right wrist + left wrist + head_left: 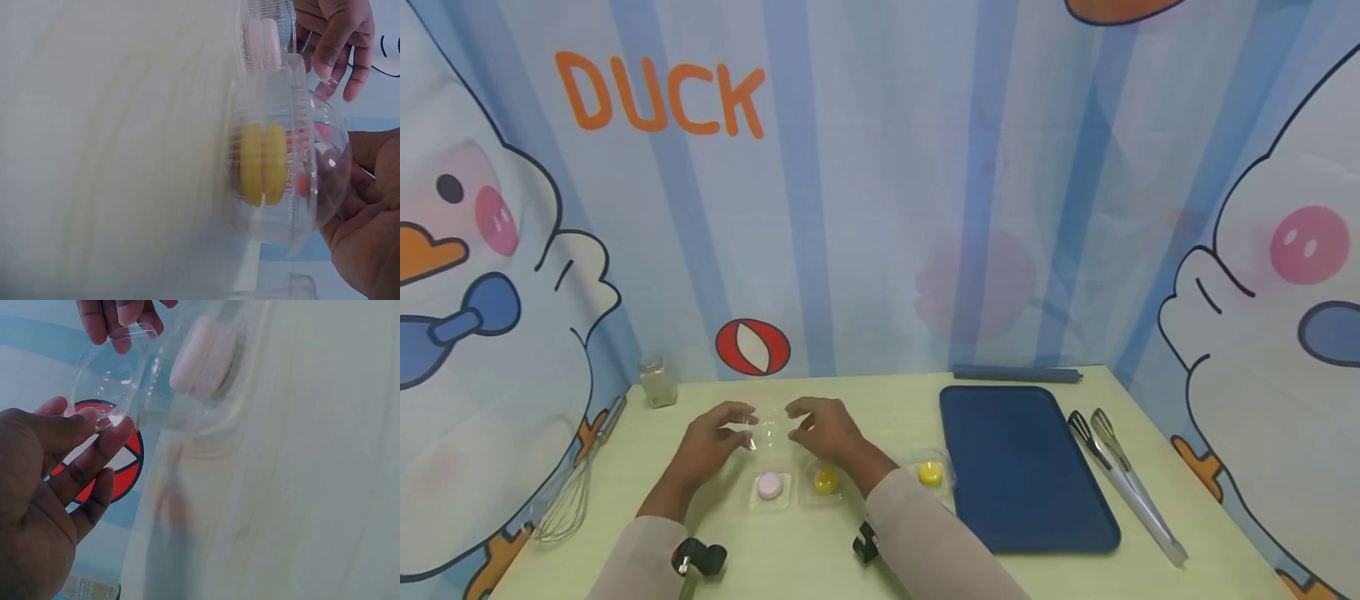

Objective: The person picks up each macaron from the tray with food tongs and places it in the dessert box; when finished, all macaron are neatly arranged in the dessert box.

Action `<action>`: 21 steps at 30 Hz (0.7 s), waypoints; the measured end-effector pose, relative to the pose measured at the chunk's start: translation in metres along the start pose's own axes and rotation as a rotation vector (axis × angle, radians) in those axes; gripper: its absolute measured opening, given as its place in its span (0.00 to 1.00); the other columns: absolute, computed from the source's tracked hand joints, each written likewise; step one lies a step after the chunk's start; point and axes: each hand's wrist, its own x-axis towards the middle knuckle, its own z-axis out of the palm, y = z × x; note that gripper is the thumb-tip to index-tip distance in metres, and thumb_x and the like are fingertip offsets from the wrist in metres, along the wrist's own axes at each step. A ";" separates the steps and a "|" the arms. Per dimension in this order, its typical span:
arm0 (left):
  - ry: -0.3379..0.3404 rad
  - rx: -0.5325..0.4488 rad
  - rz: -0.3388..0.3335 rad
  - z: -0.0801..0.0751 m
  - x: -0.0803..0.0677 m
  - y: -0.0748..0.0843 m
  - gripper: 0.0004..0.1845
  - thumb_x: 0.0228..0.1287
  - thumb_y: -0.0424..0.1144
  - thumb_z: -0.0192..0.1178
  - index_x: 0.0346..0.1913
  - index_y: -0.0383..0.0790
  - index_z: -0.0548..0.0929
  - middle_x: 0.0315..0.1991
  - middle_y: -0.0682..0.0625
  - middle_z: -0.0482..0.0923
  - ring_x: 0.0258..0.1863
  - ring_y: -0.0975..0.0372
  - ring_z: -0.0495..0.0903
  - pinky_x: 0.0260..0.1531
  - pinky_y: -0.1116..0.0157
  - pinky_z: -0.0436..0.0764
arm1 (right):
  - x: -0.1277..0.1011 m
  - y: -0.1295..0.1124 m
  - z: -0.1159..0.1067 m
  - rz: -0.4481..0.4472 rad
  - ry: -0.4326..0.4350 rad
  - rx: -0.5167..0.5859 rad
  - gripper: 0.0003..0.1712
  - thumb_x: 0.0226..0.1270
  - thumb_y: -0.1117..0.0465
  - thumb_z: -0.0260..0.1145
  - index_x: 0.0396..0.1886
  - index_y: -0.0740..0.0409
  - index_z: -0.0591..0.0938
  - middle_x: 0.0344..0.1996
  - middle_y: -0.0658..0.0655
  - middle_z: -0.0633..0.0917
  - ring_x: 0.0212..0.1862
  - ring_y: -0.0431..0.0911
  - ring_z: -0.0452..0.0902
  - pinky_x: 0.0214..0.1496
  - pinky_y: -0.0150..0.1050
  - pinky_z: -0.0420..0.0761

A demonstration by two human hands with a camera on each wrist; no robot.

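Observation:
Just above the table, my left hand (709, 442) pinches the left edge of a clear plastic domed lid (768, 430) between thumb and fingers. From the opposite side my right hand (829, 428) has curled fingers and thumb on the lid's right edge. Below the lid, a pink macaron (770, 485) sits in a clear plastic base (784, 502). Beside it stands another clear container with a yellow macaron (264, 164) under a dome (334, 156). A second yellow macaron (929, 473) lies in a clear container farther right, partly behind my right sleeve.
A blue tray (1030, 475) lies right of the containers, with metal tongs (1127, 487) beyond it. At the back edge is a dark blue rolling pin-like stick (1017, 374). A whisk (576, 487) and a small glass jar (658, 385) stand at the left. A printed curtain (880, 208) hangs behind.

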 end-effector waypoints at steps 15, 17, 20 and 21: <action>0.088 0.009 -0.022 0.003 -0.023 0.021 0.18 0.76 0.31 0.66 0.64 0.41 0.85 0.63 0.40 0.89 0.50 0.51 0.94 0.61 0.44 0.88 | -0.009 -0.005 -0.006 -0.027 0.088 0.187 0.15 0.75 0.69 0.72 0.59 0.61 0.87 0.44 0.58 0.94 0.39 0.40 0.91 0.40 0.29 0.87; 0.101 0.005 -0.018 0.002 -0.026 0.023 0.15 0.75 0.32 0.67 0.61 0.43 0.86 0.63 0.41 0.88 0.54 0.48 0.93 0.62 0.43 0.88 | -0.010 -0.004 -0.006 -0.029 0.078 0.193 0.12 0.76 0.66 0.72 0.56 0.61 0.90 0.44 0.58 0.94 0.38 0.40 0.90 0.38 0.28 0.86; 0.104 0.004 -0.007 0.001 -0.029 0.023 0.14 0.75 0.32 0.68 0.59 0.44 0.86 0.63 0.41 0.88 0.57 0.45 0.91 0.63 0.40 0.87 | -0.012 -0.004 -0.007 -0.017 0.047 0.210 0.11 0.79 0.63 0.71 0.54 0.62 0.90 0.43 0.61 0.94 0.36 0.46 0.91 0.36 0.28 0.84; 0.106 0.002 0.002 0.001 -0.030 0.023 0.14 0.75 0.32 0.69 0.59 0.44 0.86 0.63 0.41 0.88 0.58 0.45 0.91 0.62 0.40 0.87 | -0.012 -0.004 -0.008 -0.014 0.033 0.226 0.11 0.79 0.63 0.70 0.54 0.63 0.90 0.43 0.63 0.93 0.36 0.50 0.91 0.35 0.30 0.85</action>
